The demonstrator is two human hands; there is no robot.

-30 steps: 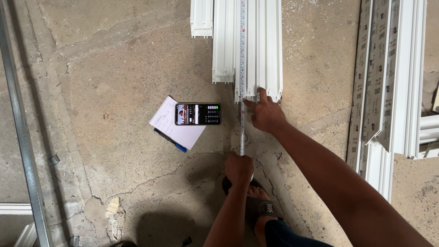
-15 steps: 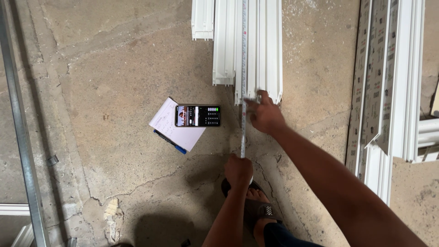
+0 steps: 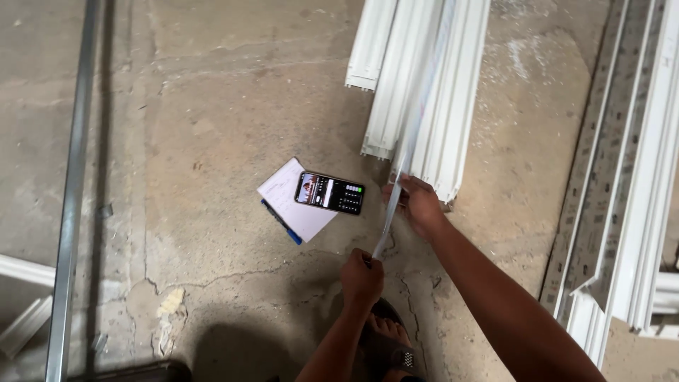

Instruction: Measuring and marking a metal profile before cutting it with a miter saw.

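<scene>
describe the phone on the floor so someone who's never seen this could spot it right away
Start at the bundle of white profiles lying on the concrete floor; just left of its near end lies a sheet of white paper. The phone rests on that paper's right edge, the only dark slab with a lit screen, unlike the blue pen beside it.

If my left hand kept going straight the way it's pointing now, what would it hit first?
Probably the right hand, which grips the same steel measuring tape just ahead of the left hand. Beyond it lie the white plastic window profiles. Depth is hard to judge.
</scene>
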